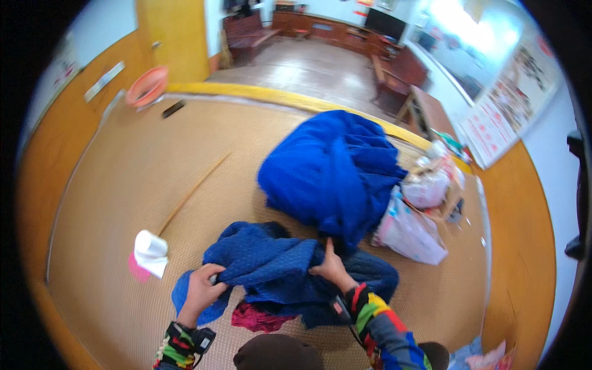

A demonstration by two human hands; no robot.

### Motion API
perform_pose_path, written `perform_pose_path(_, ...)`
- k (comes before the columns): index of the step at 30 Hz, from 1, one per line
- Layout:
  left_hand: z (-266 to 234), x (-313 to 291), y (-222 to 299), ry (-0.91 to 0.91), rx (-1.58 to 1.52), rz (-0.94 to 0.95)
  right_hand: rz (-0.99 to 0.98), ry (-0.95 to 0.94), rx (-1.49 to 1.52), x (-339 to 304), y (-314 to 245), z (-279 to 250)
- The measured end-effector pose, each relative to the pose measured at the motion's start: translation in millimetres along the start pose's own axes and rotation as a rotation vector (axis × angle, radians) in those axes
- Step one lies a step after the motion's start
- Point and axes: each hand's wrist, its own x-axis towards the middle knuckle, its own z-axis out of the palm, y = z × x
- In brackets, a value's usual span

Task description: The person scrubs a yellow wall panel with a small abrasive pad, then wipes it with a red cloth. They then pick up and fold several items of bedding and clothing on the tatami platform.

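A dark blue textured garment point(265, 262) lies crumpled in front of me, its exact kind hard to tell. My left hand point(200, 290) is closed on its left part, fingers bent over the fabric. On the other side, my right hand point(333, 268) grips the same garment with the thumb pointing up; part of those fingers is hidden. Dark red cloth point(260, 317) sticks out beneath the garment on the near side. Just beyond the right hand rests a big bright blue cloth bundle point(333, 169).
Plastic bags point(410, 231) sit right of the bundle. To the left are a white paper roll point(150, 244) on something pink and a thin stick point(194, 194). An orange basin point(147, 86) and a dark remote-like object point(173, 109) lie at the far left of the woven mat point(105, 185). A yellow edge point(246, 92) bounds it.
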Motion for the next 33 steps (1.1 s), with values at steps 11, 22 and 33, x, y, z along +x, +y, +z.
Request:
perform_pose_path(11,38.5,44.5,195.7,-0.183,-0.497,0.053,-0.497,0.554,0.784,-176.4,28.0,-384.6)
perform_pose_path(22,282.0,41.0,398.7,-1.207,0.102,0.759,-0.434,1.386,0.379,-352.1,192.2,-467.9)
perform_pose_path(33,412.0,-10.2,405.1,-1.264,-0.228,0.196,-0.216,1.502,1.526,-405.4,356.8,-400.1)
